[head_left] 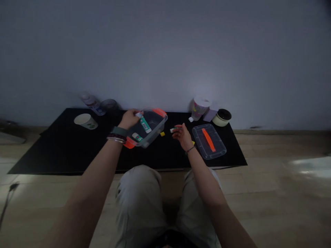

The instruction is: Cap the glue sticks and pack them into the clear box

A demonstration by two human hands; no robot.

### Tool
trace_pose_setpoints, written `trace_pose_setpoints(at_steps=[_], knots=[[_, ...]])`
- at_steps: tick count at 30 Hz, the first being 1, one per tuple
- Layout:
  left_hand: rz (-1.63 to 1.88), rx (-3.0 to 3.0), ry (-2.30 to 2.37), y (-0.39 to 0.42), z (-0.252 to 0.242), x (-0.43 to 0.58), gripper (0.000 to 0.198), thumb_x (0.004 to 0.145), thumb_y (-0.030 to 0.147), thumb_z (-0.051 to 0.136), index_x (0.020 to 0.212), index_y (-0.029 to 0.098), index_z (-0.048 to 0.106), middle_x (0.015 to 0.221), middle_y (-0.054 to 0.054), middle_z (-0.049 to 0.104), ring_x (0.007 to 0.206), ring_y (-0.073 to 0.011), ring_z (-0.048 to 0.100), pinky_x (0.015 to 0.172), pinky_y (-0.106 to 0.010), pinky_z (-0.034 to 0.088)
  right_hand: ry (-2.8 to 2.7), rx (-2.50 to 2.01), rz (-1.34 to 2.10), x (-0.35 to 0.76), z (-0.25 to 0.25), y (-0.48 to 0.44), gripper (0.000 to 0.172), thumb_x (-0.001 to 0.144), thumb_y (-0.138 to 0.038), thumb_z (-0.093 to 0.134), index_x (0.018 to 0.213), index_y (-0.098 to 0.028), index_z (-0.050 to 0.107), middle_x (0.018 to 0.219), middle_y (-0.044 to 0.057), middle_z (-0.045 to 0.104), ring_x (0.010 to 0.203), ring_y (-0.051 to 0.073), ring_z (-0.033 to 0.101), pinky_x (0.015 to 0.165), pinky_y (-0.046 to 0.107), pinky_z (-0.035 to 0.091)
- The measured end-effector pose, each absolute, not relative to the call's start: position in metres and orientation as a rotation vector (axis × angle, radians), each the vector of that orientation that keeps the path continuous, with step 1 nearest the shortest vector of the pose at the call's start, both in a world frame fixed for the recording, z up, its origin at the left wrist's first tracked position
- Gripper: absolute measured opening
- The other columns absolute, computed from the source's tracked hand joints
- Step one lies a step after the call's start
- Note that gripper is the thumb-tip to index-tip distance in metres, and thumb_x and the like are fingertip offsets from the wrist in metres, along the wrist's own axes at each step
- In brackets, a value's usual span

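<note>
Item one, nearest my viewpoint: knees in pale trousers (139, 199), with both bare forearms reaching out over them. Item two: wooden floor (258, 179), carrying a black mat (64, 151). Item three, on the mat's near right: a clear lid (217, 147) lying flat, with an orange handle (208, 139) along its middle. Item four: right hand (184, 136), just left of the lid, fingertips pinched on a small white-and-green stick (173, 130); the other fingers are loosely curled. Item five: a small yellow piece (162, 134) on the mat between that hand and the box. Item six: clear storage box (152, 136) with orange latches (159, 112), at mat centre and tipped up toward me. One green-and-white tube (137, 137) lies inside at its near end. Item seven: left hand (129, 119), wearing a watch (119, 131), at the box's far left rim, fingers closed on a second green-and-white tube (145, 124) that slants down into the box. Item eight, far left: paper cup (86, 121), toppled bottle (91, 102), glass jar (109, 104). Item nine, far right by the wall: pale jug (199, 108), lilac box (210, 113), round pot (221, 117).
</note>
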State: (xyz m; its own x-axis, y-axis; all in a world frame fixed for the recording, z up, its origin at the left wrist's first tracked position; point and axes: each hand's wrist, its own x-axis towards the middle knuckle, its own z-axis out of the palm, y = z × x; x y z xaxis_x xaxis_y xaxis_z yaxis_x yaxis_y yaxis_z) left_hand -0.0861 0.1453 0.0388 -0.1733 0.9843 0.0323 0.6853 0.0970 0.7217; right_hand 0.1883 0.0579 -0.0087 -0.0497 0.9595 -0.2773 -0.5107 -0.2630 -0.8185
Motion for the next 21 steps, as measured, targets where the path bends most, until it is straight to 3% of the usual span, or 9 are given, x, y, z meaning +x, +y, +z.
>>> trace_pose_setpoints(at_steps=[7,16,21], knots=[[0.192,2.026,2.045,0.149,0.013,-0.074,0.030,0.087,0.038,0.060,0.102,0.013,0.069,0.105,-0.017,0.071,0.098,-0.0283,0.066,0.084,-0.033,0.049,-0.639,-1.037,1.625,0.189,-0.005,0.058,0.050,0.091,-0.069,0.049,0.088,-0.020,0.062,0.071,0.000,0.066,0.056,0.011,0.060,0.054,0.023,0.047],[-0.091,1.950,2.037,0.148,-0.006,-0.080,0.034,0.081,0.038,0.066,0.104,0.014,0.072,0.108,-0.022,0.073,0.100,-0.0360,0.068,0.084,-0.040,0.051,-0.678,-1.052,1.629,0.189,-0.002,0.058,0.054,0.090,-0.072,0.047,0.087,-0.020,0.061,0.072,0.001,0.065,0.057,0.012,0.060,0.057,0.025,0.047],[-0.047,1.943,1.963,0.139,-0.012,-0.085,0.028,0.071,0.038,0.073,0.086,0.015,0.075,0.091,-0.020,0.075,0.094,-0.0350,0.070,0.084,-0.041,0.051,-0.670,-1.050,1.630,0.189,-0.004,0.058,0.054,0.088,-0.073,0.049,0.087,-0.020,0.061,0.072,0.001,0.065,0.056,0.012,0.060,0.056,0.024,0.047]])
